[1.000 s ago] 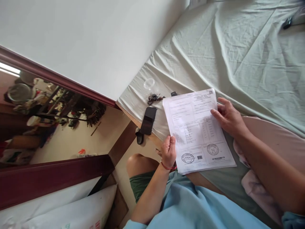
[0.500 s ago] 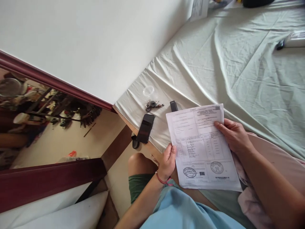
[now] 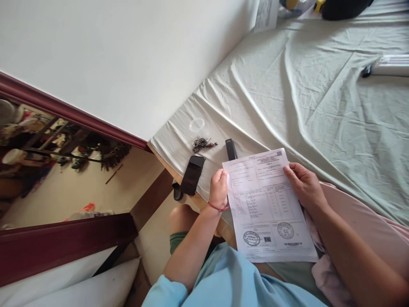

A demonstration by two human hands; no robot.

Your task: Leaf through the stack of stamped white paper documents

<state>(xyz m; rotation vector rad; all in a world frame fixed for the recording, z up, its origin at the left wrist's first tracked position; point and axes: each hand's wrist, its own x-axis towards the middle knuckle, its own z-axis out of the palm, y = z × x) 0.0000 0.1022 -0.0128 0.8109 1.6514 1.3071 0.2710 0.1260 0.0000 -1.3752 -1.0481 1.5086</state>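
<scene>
A printed paper form (image 3: 260,209) with round and oval stamps lies tilted above my lap, held at both sides. My left hand (image 3: 219,187), a red string at its wrist, pinches the upper left edge. On the upper right edge, the thumb of my right hand (image 3: 305,183) presses on the front while its fingers go behind. Just past the top edge of the form stands a black stapler-like object (image 3: 231,149), partly covered by the paper. A black phone (image 3: 192,175) lies left of my left hand, near the bed's edge.
Keys (image 3: 203,144) and a clear plastic lid (image 3: 197,124) lie on the pale green sheet (image 3: 319,98). A white tube-like item with a black end (image 3: 388,66) rests at right. Pink cloth (image 3: 354,213) is beside my right arm. A white wall (image 3: 96,64) bounds the left.
My left hand has slid up the left edge of the form to near its top corner. The form sits slightly lower and further left in view; my right hand keeps its hold.
</scene>
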